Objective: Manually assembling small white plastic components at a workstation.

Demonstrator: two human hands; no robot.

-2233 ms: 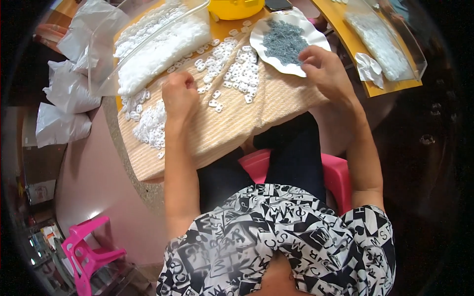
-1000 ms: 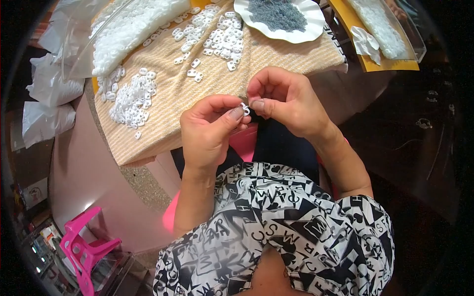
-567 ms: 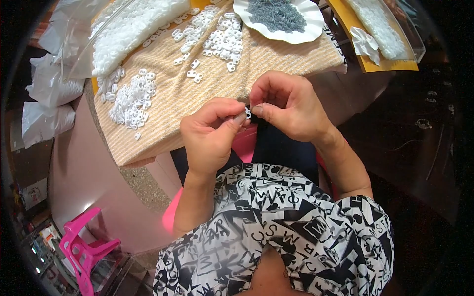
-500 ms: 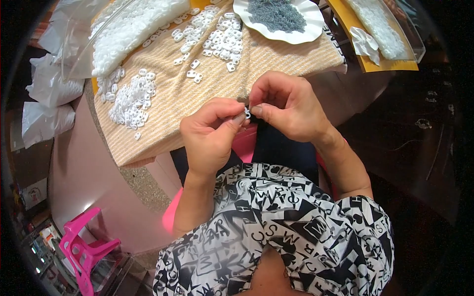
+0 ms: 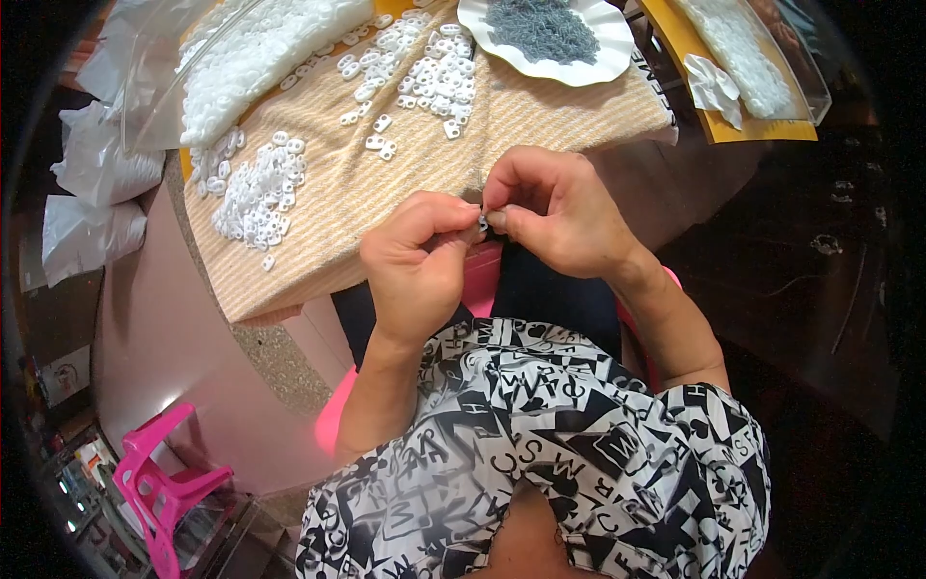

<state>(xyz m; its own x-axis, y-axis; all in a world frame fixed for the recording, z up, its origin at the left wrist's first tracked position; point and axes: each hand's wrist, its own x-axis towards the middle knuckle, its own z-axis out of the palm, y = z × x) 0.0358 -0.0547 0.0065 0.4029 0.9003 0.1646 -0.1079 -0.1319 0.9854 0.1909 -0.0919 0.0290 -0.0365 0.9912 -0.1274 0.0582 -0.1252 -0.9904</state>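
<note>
By the near edge of the beige-striped, cloth-covered desk (image 5: 338,207), the left hand (image 5: 415,275) is pinching a small white plastic piece (image 5: 483,223), largely hidden; the right hand (image 5: 571,217) is pinching alongside, whatever it holds being indiscernible

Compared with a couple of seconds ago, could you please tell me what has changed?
The right hand has left the scalloped white plate of tiny grey pieces; the left hand has come away from the beige striped cloth. Both drew together nearer the body, the left now pinching a small white plastic-looking piece. The plate and white heaps stayed put.
</note>
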